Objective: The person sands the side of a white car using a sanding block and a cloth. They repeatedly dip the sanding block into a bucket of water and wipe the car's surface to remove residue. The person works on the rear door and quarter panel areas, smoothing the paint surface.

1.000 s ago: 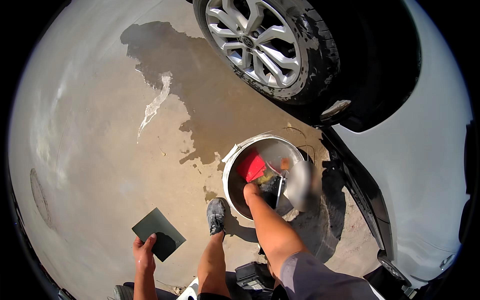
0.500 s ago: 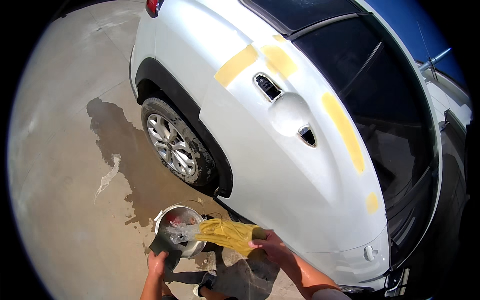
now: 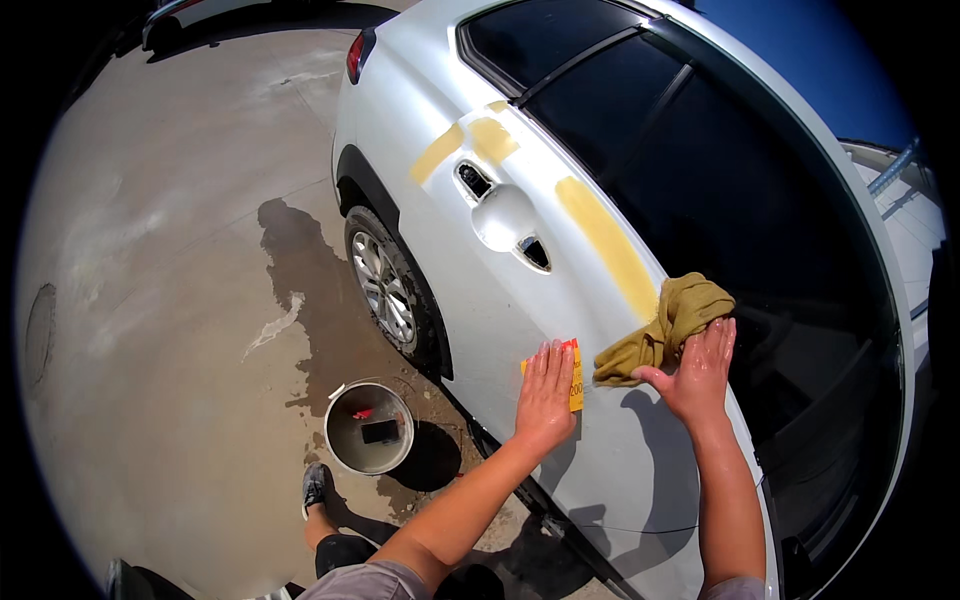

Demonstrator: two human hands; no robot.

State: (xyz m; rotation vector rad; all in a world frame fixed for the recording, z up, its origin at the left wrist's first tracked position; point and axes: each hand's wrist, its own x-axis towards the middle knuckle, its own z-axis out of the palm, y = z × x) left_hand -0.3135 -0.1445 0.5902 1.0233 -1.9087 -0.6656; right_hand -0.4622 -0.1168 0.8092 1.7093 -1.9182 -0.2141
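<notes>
Against the white car's door (image 3: 470, 320), my left hand (image 3: 545, 400) lies flat, fingers together, over a sheet of sandpaper (image 3: 577, 385) with a yellow-orange printed back. The sheet is pressed to the panel under my palm and shows at both sides of the fingers. Higher up and to the right, my right hand (image 3: 700, 375) holds a bunched, wet-looking mustard cloth (image 3: 690, 305) against the door just below the window. Its thumb is spread away from the fingers, and part of the grip is hidden by the hand. A long yellow filler patch (image 3: 605, 245) runs down to the cloth.
A bucket (image 3: 330, 425) of murky water stands on the concrete by the rear wheel (image 3: 385, 285), with a dark block (image 3: 380, 431) and something red inside. Door-handle openings (image 3: 534, 253) cut the panel. My shoe (image 3: 315, 485) is left of the bucket.
Both hands have risen from the bucket to the door. The sandpaper, dark side showing before, now lies against the panel. The cloth, dripping over the bucket earlier, is up by the window.
</notes>
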